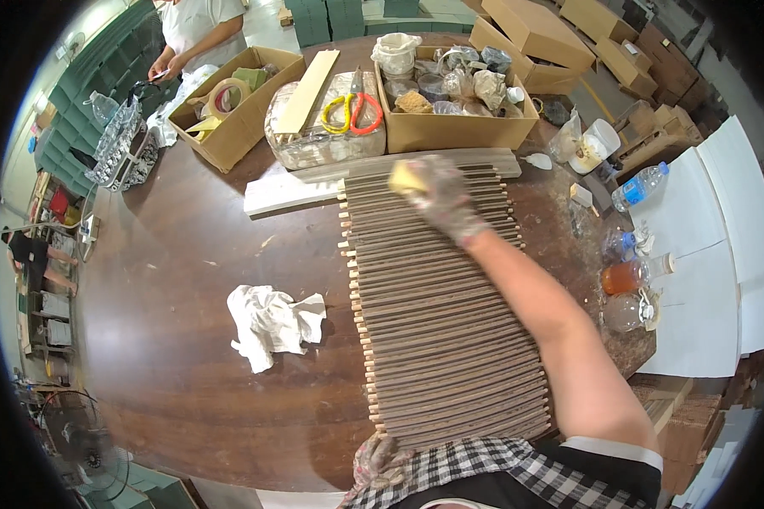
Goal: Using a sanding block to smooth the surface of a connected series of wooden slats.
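A row of many thin brown wooden slats [450, 314] lies side by side on the table, with pale peg ends sticking out along both sides. My right hand [446, 199], in a soiled patterned glove, is closed around a yellow sponge [407, 179] and presses it on the far slats. Motion blurs this hand slightly. By the near left corner of the slats, my left hand [380, 462] is also gloved, with its fingers curled together; what they hold, if anything, is hidden. A crumpled white cloth [276, 325] rests on the table left of the slats.
Beyond the slats lie a pale board [289, 197], a wrapped bundle [327, 140] with scissors [352, 113], and two cardboard boxes [458, 134] of supplies. Bottles [641, 187] stand along the right edge. A co-worker [199, 34] stands at the far left.
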`<action>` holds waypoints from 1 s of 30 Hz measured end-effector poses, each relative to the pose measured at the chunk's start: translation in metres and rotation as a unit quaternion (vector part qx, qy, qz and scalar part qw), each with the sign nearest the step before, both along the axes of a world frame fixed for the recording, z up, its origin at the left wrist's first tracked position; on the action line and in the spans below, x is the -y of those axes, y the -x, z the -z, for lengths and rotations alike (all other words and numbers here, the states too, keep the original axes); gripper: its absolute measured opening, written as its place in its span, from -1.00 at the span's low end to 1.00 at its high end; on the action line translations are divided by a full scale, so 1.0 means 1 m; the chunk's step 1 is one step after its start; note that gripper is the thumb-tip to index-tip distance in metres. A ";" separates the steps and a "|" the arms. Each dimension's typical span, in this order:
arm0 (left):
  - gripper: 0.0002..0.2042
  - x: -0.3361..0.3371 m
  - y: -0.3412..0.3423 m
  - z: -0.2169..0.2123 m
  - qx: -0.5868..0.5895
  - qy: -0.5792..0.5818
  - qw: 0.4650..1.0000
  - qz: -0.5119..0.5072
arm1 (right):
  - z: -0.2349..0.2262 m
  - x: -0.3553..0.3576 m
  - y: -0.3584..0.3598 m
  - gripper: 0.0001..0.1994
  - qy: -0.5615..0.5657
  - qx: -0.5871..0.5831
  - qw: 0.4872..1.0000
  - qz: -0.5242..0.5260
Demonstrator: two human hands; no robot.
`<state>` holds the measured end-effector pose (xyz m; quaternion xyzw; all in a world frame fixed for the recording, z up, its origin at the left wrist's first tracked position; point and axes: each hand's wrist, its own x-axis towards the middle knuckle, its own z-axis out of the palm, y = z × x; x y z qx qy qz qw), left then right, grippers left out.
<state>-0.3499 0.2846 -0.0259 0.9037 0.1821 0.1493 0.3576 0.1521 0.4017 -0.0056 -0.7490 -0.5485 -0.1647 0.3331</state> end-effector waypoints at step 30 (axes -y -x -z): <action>-0.45 0.010 0.011 0.020 -0.071 0.074 0.992 -0.076 | 0.000 0.073 -0.091 -0.56 0.064 0.061 0.991 0.098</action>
